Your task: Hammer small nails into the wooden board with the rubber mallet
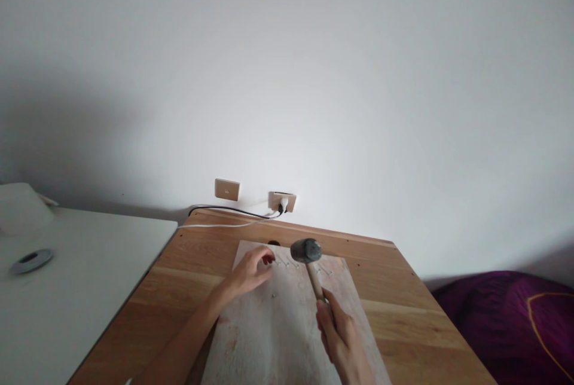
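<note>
My right hand [338, 331] is wrapped round the wooden handle of a mallet [306, 250]. Its dark, rounded head is raised over the far part of a pale, whitish board [251, 337]. Near the board's far left corner is my left hand [251, 269], fingers curled and bent together; whatever its fingertips hold is too small to make out. Several small nails [287, 264] run in a row along the far end of the board, just right of the left fingertips. Another small metal piece [273, 295] sits on the board closer to me.
Beneath the board is a wooden table [412, 319] against the wall. A wall socket [282, 201] with plugs and cables [224, 225] is behind it. At left, a white table [81, 271] carries a grey tape roll [32, 260]. Purple fabric [497, 313] lies right.
</note>
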Demonstrator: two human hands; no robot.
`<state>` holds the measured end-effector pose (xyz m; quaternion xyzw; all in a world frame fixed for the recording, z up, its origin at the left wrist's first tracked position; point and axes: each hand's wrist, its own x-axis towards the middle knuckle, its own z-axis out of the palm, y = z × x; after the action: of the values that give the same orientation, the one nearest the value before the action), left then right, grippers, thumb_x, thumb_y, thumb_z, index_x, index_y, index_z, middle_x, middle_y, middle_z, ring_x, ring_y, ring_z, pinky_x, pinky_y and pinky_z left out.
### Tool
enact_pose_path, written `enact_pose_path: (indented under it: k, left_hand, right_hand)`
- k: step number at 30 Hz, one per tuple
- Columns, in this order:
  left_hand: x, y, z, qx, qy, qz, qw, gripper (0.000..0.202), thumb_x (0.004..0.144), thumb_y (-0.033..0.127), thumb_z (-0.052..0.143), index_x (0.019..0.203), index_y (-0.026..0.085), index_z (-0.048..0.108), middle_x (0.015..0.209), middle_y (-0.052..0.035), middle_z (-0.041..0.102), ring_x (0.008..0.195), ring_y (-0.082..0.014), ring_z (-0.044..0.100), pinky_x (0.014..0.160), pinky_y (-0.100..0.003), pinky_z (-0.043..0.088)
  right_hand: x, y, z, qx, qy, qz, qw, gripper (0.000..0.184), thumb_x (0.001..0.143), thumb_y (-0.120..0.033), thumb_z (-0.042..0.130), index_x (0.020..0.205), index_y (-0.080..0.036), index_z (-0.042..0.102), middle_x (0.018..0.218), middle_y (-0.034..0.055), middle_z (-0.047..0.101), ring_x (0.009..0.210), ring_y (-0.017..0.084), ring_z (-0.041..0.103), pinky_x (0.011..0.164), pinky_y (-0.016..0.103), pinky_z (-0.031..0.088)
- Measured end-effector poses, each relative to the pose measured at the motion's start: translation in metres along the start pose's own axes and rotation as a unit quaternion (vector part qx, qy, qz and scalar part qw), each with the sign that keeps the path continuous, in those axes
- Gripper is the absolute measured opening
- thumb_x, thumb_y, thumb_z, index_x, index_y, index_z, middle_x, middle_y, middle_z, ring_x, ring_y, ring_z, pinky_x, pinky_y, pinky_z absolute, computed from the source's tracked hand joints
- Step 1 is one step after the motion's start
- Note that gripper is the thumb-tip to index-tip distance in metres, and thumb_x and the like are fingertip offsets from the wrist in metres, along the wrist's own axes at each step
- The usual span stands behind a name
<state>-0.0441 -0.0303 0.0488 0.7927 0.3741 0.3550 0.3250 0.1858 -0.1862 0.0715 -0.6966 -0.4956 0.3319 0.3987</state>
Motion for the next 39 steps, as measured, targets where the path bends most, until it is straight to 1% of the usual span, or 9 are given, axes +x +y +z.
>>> enact_pose_path:
  k: [3, 5, 11, 15, 18, 21, 28, 36, 39]
  left_hand:
    - [-0.012, 0.021, 0.001, 0.082, -0.107, 0.059, 0.989, 0.022, 0.073, 0.017, 0.073, 0.093, 0.021, 0.067, 0.105, -0.0048, 0.066, 0.100, -0.0233, 0.063, 0.090, -0.034, 0.050]
    - [-0.021, 0.030, 0.004, 0.124, -0.128, 0.070, 0.981, 0.019, 0.074, 0.015, 0.074, 0.090, 0.021, 0.067, 0.107, -0.0049, 0.064, 0.102, -0.0235, 0.062, 0.092, -0.035, 0.049]
    - [-0.036, 0.021, 0.007, 0.167, -0.095, 0.059, 0.979, 0.016, 0.086, 0.005, 0.059, 0.083, 0.021, 0.063, 0.098, -0.0036, 0.067, 0.097, -0.0201, 0.063, 0.089, -0.031, 0.048]
    - [-0.027, 0.004, -0.017, 0.156, -0.026, 0.009, 0.987, 0.013, 0.095, 0.015, 0.053, 0.097, 0.022, 0.065, 0.096, -0.0036, 0.071, 0.094, -0.0206, 0.066, 0.087, -0.032, 0.049]
    - [-0.016, -0.005, -0.036, 0.157, 0.003, -0.012, 0.987, 0.015, 0.093, 0.016, 0.052, 0.093, 0.022, 0.066, 0.093, -0.0038, 0.072, 0.090, -0.0200, 0.067, 0.086, -0.032, 0.050]
    - [-0.009, -0.009, -0.041, 0.165, -0.013, -0.010, 0.986, 0.015, 0.091, 0.016, 0.055, 0.091, 0.022, 0.069, 0.095, -0.0047, 0.073, 0.092, -0.0208, 0.067, 0.087, -0.032, 0.050]
    - [-0.004, -0.015, -0.025, 0.141, -0.028, -0.009, 0.990, 0.016, 0.091, 0.016, 0.058, 0.092, 0.022, 0.072, 0.094, -0.0042, 0.075, 0.093, -0.0212, 0.069, 0.088, -0.032, 0.051]
    - [-0.007, -0.012, -0.030, 0.174, -0.043, 0.000, 0.984, 0.019, 0.094, 0.016, 0.057, 0.095, 0.023, 0.074, 0.096, -0.0048, 0.075, 0.095, -0.0221, 0.068, 0.091, -0.034, 0.050]
    - [-0.005, -0.011, -0.029, 0.175, -0.048, 0.003, 0.983, 0.019, 0.094, 0.017, 0.056, 0.094, 0.023, 0.074, 0.093, -0.0044, 0.074, 0.094, -0.0212, 0.068, 0.090, -0.033, 0.051]
  right_hand:
    - [-0.006, 0.012, -0.013, -0.017, 0.010, 0.012, 1.000, 0.076, 0.090, -0.080, 0.042, 0.123, -0.017, 0.068, 0.062, 0.0003, 0.062, 0.055, 0.019, 0.061, 0.048, 0.026, 0.044]
    - [-0.010, 0.024, -0.018, -0.035, 0.013, 0.014, 0.999, 0.077, 0.090, -0.081, 0.041, 0.121, -0.016, 0.069, 0.062, 0.0015, 0.064, 0.058, 0.021, 0.064, 0.053, 0.028, 0.049]
    - [-0.016, 0.055, -0.018, -0.063, -0.007, -0.036, 0.997, 0.073, 0.093, -0.078, 0.037, 0.119, -0.018, 0.071, 0.089, 0.0112, 0.080, 0.092, 0.030, 0.076, 0.081, 0.033, 0.057]
    - [-0.015, 0.059, -0.015, -0.083, -0.020, -0.041, 0.995, 0.072, 0.097, -0.073, 0.032, 0.123, -0.016, 0.069, 0.090, 0.0125, 0.081, 0.090, 0.031, 0.077, 0.079, 0.034, 0.057]
    - [-0.014, 0.058, -0.014, -0.094, -0.013, -0.049, 0.994, 0.069, 0.098, -0.071, 0.032, 0.121, -0.019, 0.070, 0.086, 0.0104, 0.081, 0.084, 0.030, 0.078, 0.076, 0.034, 0.057]
    - [-0.015, 0.056, -0.014, -0.083, -0.009, -0.051, 0.995, 0.067, 0.098, -0.071, 0.033, 0.117, -0.021, 0.072, 0.089, 0.0102, 0.082, 0.087, 0.030, 0.078, 0.075, 0.033, 0.058]
    - [-0.016, 0.051, -0.014, -0.079, -0.006, -0.039, 0.996, 0.070, 0.097, -0.073, 0.034, 0.120, -0.019, 0.072, 0.097, 0.0124, 0.082, 0.096, 0.029, 0.077, 0.079, 0.032, 0.057]
    - [-0.017, 0.049, -0.012, -0.064, 0.015, -0.034, 0.997, 0.067, 0.096, -0.072, 0.035, 0.115, -0.021, 0.075, 0.087, 0.0121, 0.081, 0.083, 0.031, 0.076, 0.071, 0.033, 0.057]
    - [-0.018, 0.048, -0.011, -0.060, 0.010, -0.033, 0.998, 0.067, 0.095, -0.073, 0.036, 0.113, -0.022, 0.075, 0.091, 0.0115, 0.082, 0.084, 0.031, 0.077, 0.071, 0.033, 0.057]
